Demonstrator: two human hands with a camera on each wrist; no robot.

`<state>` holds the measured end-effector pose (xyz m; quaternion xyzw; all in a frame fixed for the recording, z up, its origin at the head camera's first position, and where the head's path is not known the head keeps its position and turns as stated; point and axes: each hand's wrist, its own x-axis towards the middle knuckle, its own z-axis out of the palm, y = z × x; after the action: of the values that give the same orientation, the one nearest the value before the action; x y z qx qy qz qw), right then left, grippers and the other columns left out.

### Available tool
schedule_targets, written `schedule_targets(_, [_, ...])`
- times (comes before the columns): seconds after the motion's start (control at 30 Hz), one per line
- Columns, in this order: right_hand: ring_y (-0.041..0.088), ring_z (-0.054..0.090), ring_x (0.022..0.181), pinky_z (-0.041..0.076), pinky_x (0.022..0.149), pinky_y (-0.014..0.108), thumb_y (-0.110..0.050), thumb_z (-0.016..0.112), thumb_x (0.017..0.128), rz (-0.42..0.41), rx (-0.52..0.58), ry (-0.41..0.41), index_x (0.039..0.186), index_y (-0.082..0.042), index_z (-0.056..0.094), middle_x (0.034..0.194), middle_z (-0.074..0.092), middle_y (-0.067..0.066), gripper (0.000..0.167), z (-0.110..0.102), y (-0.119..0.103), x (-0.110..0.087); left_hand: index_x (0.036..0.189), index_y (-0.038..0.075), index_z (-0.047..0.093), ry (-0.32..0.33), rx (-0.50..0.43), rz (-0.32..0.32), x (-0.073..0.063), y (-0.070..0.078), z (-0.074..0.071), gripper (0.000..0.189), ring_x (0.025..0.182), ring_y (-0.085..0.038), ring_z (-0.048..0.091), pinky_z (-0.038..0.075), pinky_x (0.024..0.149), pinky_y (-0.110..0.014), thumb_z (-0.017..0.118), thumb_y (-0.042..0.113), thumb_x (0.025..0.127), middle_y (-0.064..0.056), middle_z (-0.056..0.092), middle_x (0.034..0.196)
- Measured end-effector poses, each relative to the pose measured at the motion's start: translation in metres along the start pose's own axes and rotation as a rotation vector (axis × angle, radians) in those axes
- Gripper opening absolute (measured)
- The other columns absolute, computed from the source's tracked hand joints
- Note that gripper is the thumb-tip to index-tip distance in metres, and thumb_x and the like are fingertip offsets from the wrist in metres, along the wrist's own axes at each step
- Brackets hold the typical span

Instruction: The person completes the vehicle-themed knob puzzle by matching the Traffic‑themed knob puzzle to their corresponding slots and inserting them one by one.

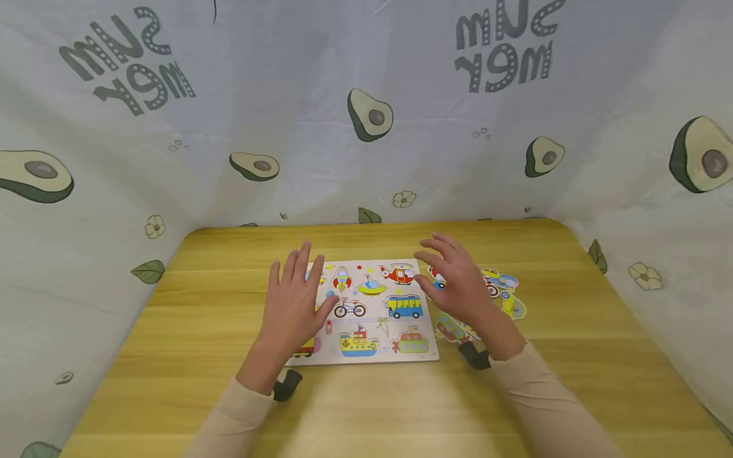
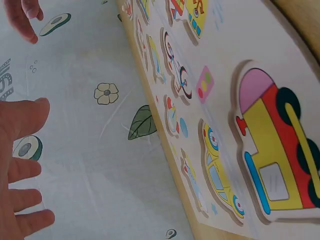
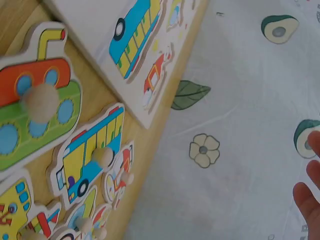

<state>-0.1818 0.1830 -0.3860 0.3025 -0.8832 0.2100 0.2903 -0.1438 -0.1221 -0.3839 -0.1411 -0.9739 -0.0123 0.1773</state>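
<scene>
A white wooden puzzle board (image 1: 369,311) with vehicle-shaped recesses lies on the table. Its pictures include a bicycle, a boat, a bus and a helicopter. Over the board's left part hovers my left hand (image 1: 293,308), fingers spread and holding nothing; it hides some pictures there. My right hand (image 1: 460,283) is raised by the board's right edge, its fingers loosely bent and nothing between them. Beneath and beside it lie loose knobbed puzzle pieces, among them a submarine piece (image 1: 449,327) and a bus piece (image 3: 75,162). The left wrist view shows the train recess (image 2: 262,135) up close.
More loose pieces, such as a yellow one (image 1: 513,305), lie bunched right of the board, some overlapping. The wooden table (image 1: 200,305) extends around everything. A pale cloth (image 1: 309,191) printed with avocados hangs along the back and sides.
</scene>
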Motion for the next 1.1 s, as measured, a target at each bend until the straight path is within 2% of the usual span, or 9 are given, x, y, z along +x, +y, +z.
schedule_targets(0.2, [0.033,0.059,0.110,0.055,0.088,0.049,-0.008,0.080,0.078,-0.050,0.015,0.000,0.099,-0.005,0.074,0.108,0.070,0.012,0.022,-0.010,0.017,-0.011,0.138,0.009,0.056,0.022,-0.149,0.110,-0.017,-0.021,-0.002,0.058,0.138,-0.038,0.045,0.037,0.113,-0.056,0.074,0.031,0.087,-0.017,0.036,0.159])
schedule_targets(0.37, [0.029,0.060,0.103,0.055,0.083,0.044,-0.005,0.080,0.076,-0.066,-0.014,-0.036,0.094,-0.005,0.075,0.100,0.072,0.010,0.019,-0.025,0.038,-0.022,0.137,0.006,0.057,-0.021,-0.190,0.121,-0.027,-0.043,-0.004,0.055,0.137,-0.039,0.048,0.043,0.108,-0.056,0.073,0.028,0.088,-0.017,0.037,0.158])
schedule_targets(0.4, [0.029,0.060,0.102,0.054,0.083,0.044,-0.010,0.077,0.082,-0.076,-0.016,-0.037,0.093,-0.005,0.075,0.099,0.072,0.010,0.012,-0.028,0.042,-0.024,0.136,0.005,0.058,-0.027,-0.187,0.119,-0.029,-0.048,-0.005,0.055,0.136,-0.039,0.048,0.044,0.107,-0.057,0.073,0.027,0.088,-0.017,0.037,0.158])
schedule_targets(0.5, [0.031,0.061,0.098,0.050,0.083,0.043,-0.025,0.064,0.096,-0.120,-0.021,-0.019,0.090,-0.003,0.074,0.095,0.072,0.011,0.025,-0.037,0.055,-0.031,0.133,0.003,0.059,-0.034,-0.164,0.121,-0.037,-0.063,-0.007,0.054,0.134,-0.040,0.050,0.047,0.103,-0.057,0.074,0.027,0.087,-0.019,0.038,0.157])
schedule_targets(0.6, [0.032,0.060,0.096,0.047,0.082,0.043,-0.032,0.055,0.100,-0.132,-0.038,-0.011,0.088,-0.003,0.074,0.093,0.071,0.012,0.037,-0.046,0.067,-0.037,0.131,0.002,0.059,-0.022,-0.158,0.136,-0.044,-0.078,-0.008,0.054,0.128,-0.042,0.055,0.050,0.098,-0.057,0.076,0.025,0.085,-0.021,0.040,0.155])
schedule_targets(0.8, [0.032,0.060,0.095,0.044,0.082,0.040,-0.011,0.071,0.085,-0.095,-0.083,-0.015,0.088,-0.002,0.074,0.092,0.072,0.012,0.010,-0.061,0.084,-0.049,0.131,0.000,0.059,-0.023,-0.191,0.121,-0.052,-0.095,-0.006,0.057,0.108,-0.039,0.066,0.054,0.089,-0.055,0.078,0.023,0.083,-0.022,0.042,0.153])
schedule_targets(0.93, [0.032,0.060,0.093,0.042,0.083,0.038,-0.005,0.075,0.079,-0.076,-0.088,-0.004,0.086,-0.001,0.074,0.091,0.072,0.013,0.008,-0.067,0.092,-0.058,0.132,0.001,0.059,-0.049,-0.202,0.114,-0.053,-0.098,-0.001,0.055,0.110,-0.037,0.066,0.054,0.090,-0.055,0.077,0.023,0.085,-0.021,0.045,0.151])
schedule_targets(0.97, [0.032,0.060,0.092,0.042,0.083,0.037,0.000,0.076,0.073,-0.071,-0.084,-0.002,0.086,-0.001,0.074,0.090,0.072,0.013,0.013,-0.068,0.094,-0.060,0.132,0.002,0.059,-0.055,-0.204,0.111,-0.053,-0.098,0.001,0.055,0.112,-0.038,0.065,0.054,0.091,-0.056,0.076,0.023,0.085,-0.020,0.046,0.150])
schedule_targets(1.1, [0.032,0.059,0.093,0.039,0.087,0.030,0.002,0.078,0.071,-0.018,-0.081,-0.015,0.086,-0.001,0.074,0.091,0.072,0.014,0.015,-0.072,0.102,-0.069,0.133,0.003,0.059,-0.085,-0.204,0.090,-0.057,-0.098,0.007,0.053,0.120,-0.040,0.061,0.052,0.094,-0.057,0.075,0.024,0.087,-0.019,0.054,0.143])
